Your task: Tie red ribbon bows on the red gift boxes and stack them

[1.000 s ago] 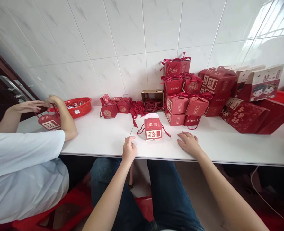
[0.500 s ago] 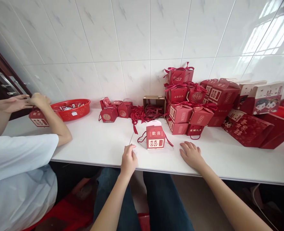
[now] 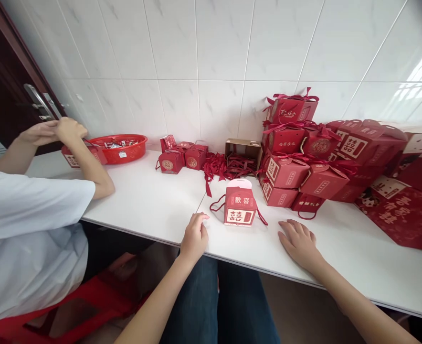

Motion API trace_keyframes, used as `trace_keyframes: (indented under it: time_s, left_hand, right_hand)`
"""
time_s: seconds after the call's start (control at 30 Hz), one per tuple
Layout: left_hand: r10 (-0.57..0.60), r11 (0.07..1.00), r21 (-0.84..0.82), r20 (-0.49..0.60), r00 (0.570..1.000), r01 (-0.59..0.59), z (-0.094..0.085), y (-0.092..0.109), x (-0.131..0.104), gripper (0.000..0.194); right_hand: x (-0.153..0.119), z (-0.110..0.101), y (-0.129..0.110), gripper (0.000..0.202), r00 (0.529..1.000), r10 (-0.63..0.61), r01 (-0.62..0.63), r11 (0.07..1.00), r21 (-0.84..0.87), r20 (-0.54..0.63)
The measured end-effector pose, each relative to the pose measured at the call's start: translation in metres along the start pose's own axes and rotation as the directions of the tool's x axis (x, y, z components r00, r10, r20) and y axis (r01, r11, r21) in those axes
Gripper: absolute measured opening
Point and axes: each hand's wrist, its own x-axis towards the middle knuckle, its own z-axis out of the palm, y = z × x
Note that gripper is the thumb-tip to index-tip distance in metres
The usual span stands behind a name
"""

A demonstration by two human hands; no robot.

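Observation:
A red gift box with rope handles at its sides and a raised pale flap stands upright on the white table, between my hands. My left hand rests on its edge at the table's front, left of the box, thumb and forefinger apart, holding nothing. To the right of the box, my right hand lies palm down on the tabletop with its fingers spread. Neither hand touches the box.
Stacked red boxes with ribbons stand behind on the right, larger gift bags beyond. Ribbons fill an open carton by the wall. Small boxes, a red basin and a person in a white shirt are leftward.
The view has turned to the left, so the boxes sit further right in the picture. My hands and the box between them keep about the same places on the table.

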Motion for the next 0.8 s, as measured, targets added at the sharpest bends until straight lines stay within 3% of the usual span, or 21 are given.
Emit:
trace_keyframes:
  time_s: [0.47, 0.67, 0.8]
  left_hand:
    - [-0.132, 0.99, -0.035, 0.105, 0.986, 0.136, -0.006, 0.005, 0.003, 0.03]
    - [-0.207, 0.975, -0.024, 0.248, 0.946, 0.219, -0.018, 0.001, 0.007, 0.027]
    - [-0.219, 0.976, 0.07, 0.353, 0.91, 0.207, -0.013, -0.01, 0.033, 0.029]
  right_hand:
    - [0.0, -0.005, 0.0, 0.043, 0.999, 0.026, -0.025, 1.0, -0.006, 0.028]
    - [-0.001, -0.006, 0.0, 0.043, 1.0, 0.017, -0.017, 1.0, 0.002, 0.023]
    - [-0.004, -0.001, -0.004, 0.045, 1.0, 0.008, -0.007, 1.0, -0.021, 0.016]
